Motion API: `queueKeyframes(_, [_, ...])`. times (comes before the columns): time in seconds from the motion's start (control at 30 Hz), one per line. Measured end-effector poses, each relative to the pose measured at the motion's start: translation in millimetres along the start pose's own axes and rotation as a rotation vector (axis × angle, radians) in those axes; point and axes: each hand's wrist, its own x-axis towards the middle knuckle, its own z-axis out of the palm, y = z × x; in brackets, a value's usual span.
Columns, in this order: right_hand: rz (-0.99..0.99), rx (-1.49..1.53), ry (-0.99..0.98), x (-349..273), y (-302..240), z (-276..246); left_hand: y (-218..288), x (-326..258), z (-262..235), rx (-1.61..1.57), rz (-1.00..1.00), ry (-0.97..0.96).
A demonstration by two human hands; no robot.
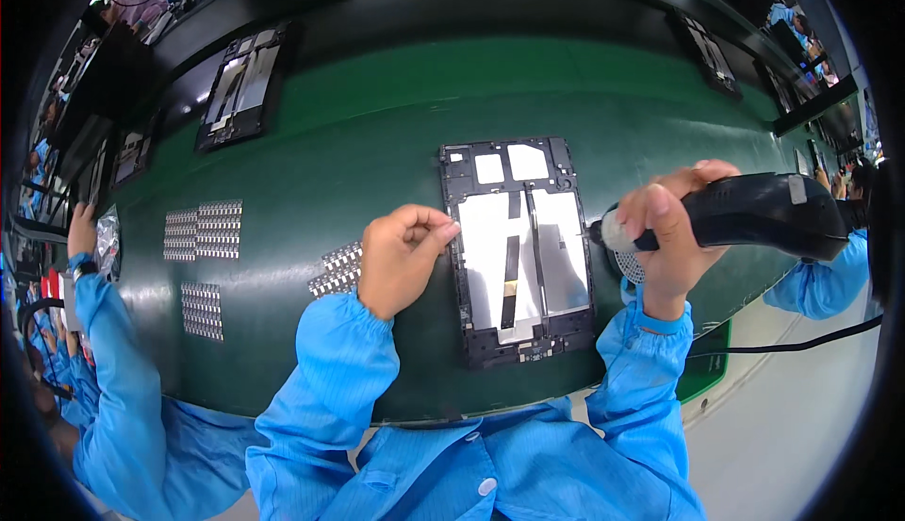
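Note:
In front of me on the green bench lies an opened tablet housing (484,266), its black frame around silvery panels, with dark flat strips running lengthwise. My left hand (396,262) is at the frame's left edge, thumb and forefinger pinched together; anything between them is too small to make out. My right hand (674,243) grips a black handheld power tool (764,215) with a thick rounded body. Its narrow dark tip points left at the frame's right edge; whether it touches is unclear. Beneath this hand, a round pale mesh piece (630,266) is partly covered.
Sheets of small parts (203,231) lie to the left, another sheet (337,271) beside my left wrist. More opened tablets (240,87) stand along the far side. A co-worker's blue sleeve (123,332) reaches in at left. A black cable (782,342) runs at lower right.

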Motion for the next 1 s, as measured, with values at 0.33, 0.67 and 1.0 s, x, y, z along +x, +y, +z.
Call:
queueKeyframes(0.33, [0.129,0.1,-0.248,-11,13,73,-4,22,-8,0.091,-0.013,-0.054])
queueKeyframes(0.67, [0.152,0.0,-0.31,-15,48,94,4,26,-13,-0.011,-0.157,-0.162])
queueKeyframes(1.0, [0.221,0.042,-0.239,-19,52,98,-5,21,-9,0.043,-0.063,-0.08])
